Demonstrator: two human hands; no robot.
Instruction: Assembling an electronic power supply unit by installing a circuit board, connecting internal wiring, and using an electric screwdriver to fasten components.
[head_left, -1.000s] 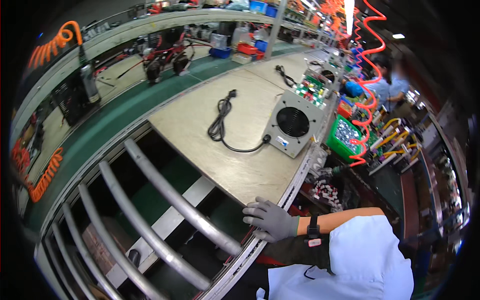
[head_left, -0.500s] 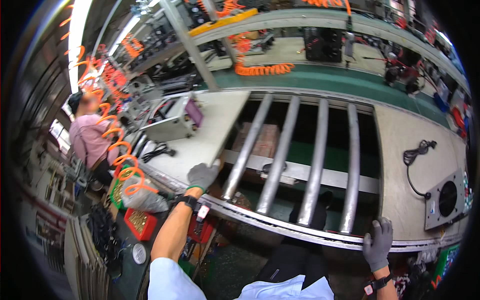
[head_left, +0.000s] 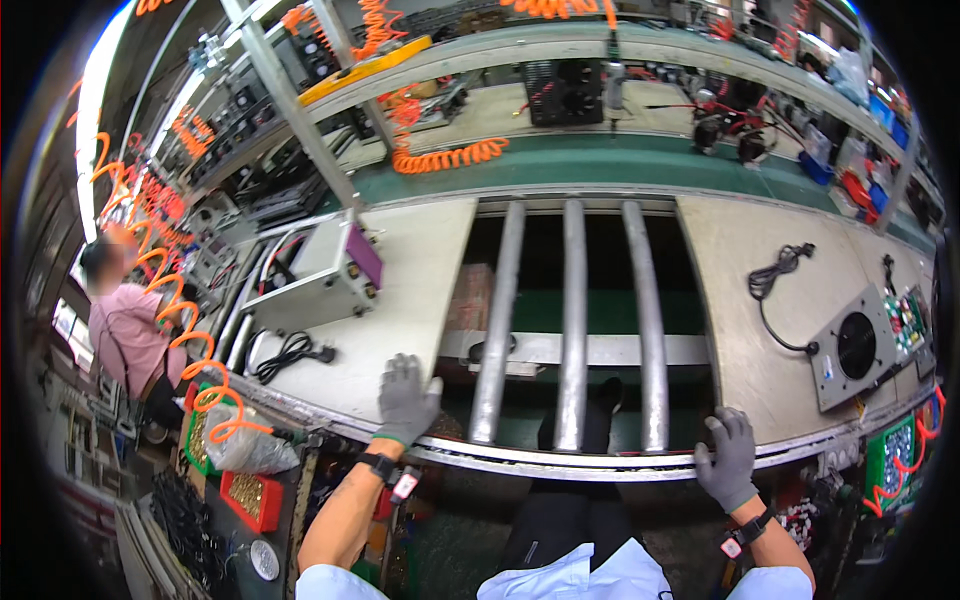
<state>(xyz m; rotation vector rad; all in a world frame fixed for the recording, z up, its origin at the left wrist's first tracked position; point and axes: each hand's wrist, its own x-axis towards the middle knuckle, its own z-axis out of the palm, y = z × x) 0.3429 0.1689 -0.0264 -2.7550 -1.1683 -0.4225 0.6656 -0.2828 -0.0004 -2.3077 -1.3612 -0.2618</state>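
My gloved left hand [head_left: 407, 400] is open, fingers stretched over the near right corner of a pale board [head_left: 405, 285], thumb apart at its edge. On that board sit a metal box-shaped unit [head_left: 315, 285] with a purple end panel and a coiled black power cord [head_left: 295, 355]. My gloved right hand [head_left: 730, 458] is open, its slightly bent fingers resting at the near left corner of a second pale board [head_left: 780, 375]. This board carries a metal panel with a round fan [head_left: 856, 346] and its black cord [head_left: 778, 270]. Between the boards, three bare rollers [head_left: 574, 330] show.
A metal rail [head_left: 560, 463] runs along the near side. To the left are a red bin [head_left: 252, 500] of small brass-coloured parts, a plastic bag [head_left: 245, 440], an orange coiled hose [head_left: 205, 345] and a person in pink [head_left: 135, 335]. Behind the rollers lies a green strip [head_left: 560, 160] below a shelf.
The left board, with the unit on it, has slid right beside my left hand and now covers one roller. My view has turned rightward. My right hand stays near the right board's corner.
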